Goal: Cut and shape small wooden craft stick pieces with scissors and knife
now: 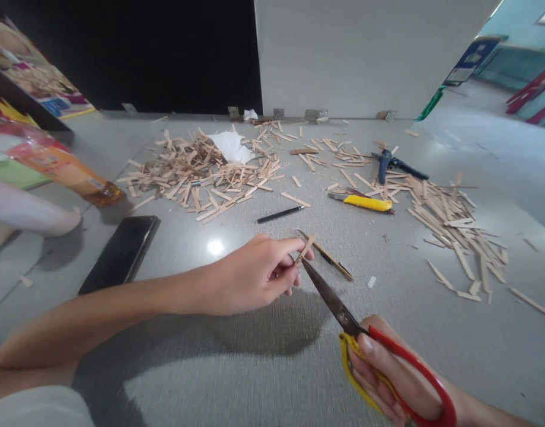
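while my left hand (254, 274) is reaching in from the left with its forearm lying low over the grey floor (263, 367), its thumb and fingertips are pinching a short wooden stick (306, 248) that is tilting up to the right. my right hand (388, 373) is coming up from the bottom edge, fingers closed through the red and yellow handles of the scissors (343, 311), whose blades are pointing up-left and meeting the stick's lower end. a thin strip (328, 258) is lying just behind the stick. further back a black pen (281, 214), a yellow knife (365, 203) and piles of sticks (201, 172) are lying; a phone (121, 254) is sitting to the left.
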Available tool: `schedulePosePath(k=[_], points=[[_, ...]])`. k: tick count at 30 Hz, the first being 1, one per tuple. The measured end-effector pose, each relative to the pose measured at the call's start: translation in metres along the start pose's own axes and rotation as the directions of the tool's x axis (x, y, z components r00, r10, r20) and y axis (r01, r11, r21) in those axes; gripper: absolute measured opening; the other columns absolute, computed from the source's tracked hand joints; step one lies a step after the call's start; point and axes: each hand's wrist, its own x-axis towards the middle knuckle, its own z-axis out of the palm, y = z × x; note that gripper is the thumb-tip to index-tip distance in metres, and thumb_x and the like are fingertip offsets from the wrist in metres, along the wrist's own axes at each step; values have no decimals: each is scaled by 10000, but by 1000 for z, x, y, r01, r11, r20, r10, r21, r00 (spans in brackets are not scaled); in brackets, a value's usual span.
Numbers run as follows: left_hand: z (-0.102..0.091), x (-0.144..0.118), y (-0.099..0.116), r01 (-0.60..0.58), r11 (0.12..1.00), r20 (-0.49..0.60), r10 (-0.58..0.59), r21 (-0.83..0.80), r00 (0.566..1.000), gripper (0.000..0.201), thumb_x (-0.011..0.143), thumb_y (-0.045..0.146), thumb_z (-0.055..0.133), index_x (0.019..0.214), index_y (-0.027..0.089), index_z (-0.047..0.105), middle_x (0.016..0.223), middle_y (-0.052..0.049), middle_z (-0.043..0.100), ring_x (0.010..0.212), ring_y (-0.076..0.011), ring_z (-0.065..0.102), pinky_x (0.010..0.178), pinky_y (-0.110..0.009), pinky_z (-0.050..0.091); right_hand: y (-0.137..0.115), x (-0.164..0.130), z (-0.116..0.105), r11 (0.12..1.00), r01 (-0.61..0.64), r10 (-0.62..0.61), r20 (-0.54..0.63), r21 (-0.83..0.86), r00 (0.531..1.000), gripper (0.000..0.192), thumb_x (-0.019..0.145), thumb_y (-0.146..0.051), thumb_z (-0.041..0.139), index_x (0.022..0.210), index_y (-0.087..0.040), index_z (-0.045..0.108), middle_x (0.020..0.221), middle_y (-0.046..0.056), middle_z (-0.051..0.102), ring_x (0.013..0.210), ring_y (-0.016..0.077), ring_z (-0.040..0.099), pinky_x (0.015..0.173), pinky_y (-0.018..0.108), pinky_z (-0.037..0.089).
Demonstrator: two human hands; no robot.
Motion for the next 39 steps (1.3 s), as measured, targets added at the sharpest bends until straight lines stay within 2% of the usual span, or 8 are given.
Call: schedulePosePath(k=[5,10,12,16,23,27,32,39], points=[[-2,3,1,79,996,-15,-79,-34,997,90,1016,202,524,992,201,611,814,-21,770,578,-131,638,533,-227,438,7,8,-2,906,-132,85,132,402,988,829,861,-1015,440,502,-267,429,273,-103,312,156,48,206,198,167,223],[-6,5,5,190,979,-37,-193,-80,980,228,1071,247,408,1085,201,631,647,70,419,530,-125,371,505,-238,318,5,12,-7,889,-49,15,79,455,997,823,891,-981,474,503,-257,419,290,-109,326,162,38,195,203,154,257],[-6,6,5,191,976,-24,-195,-100,981,282,1091,282,369,1076,197,637,657,65,363,547,-136,339,513,-251,308,3,12,-7,903,-41,17,61,428,998,812,896,-968,495,516,-254,426,304,-109,338,174,37,204,211,154,261],[-7,7,3,163,985,-37,-165,-56,986,322,1108,342,375,1047,197,656,673,52,376,570,-145,357,543,-269,310,1,11,-4,924,-28,24,17,382,1000,815,880,-989,481,516,-262,421,308,-122,300,187,33,172,218,164,236],[-8,8,-1,144,989,-75,-142,29,987,350,1111,347,396,1028,177,691,674,52,403,575,-132,355,561,-270,294,9,9,-8,917,28,-55,57,397,997,781,965,-926,432,576,-249,452,342,-131,313,203,40,168,237,169,242],[-8,7,2,170,982,-34,-174,-83,984,333,1118,322,379,1188,171,668,684,69,360,583,-135,349,572,-265,320,19,8,-10,897,104,-158,92,430,983,760,995,-892,429,644,-225,523,412,-108,383,245,51,249,276,179,305],[-7,6,5,176,970,69,-166,-168,984,277,1120,295,413,1233,170,633,717,58,454,617,-131,407,593,-259,362,25,7,-10,896,76,-153,143,437,978,782,1021,-886,350,663,-218,545,432,-74,433,287,74,335,314,191,344],[-6,3,8,154,971,90,-139,-185,986,371,1090,262,455,1439,199,565,703,66,484,599,-131,413,576,-248,359,33,8,-10,901,-2,-75,159,435,984,822,1001,-920,298,646,-222,549,379,-76,423,236,81,313,261,202,293]])
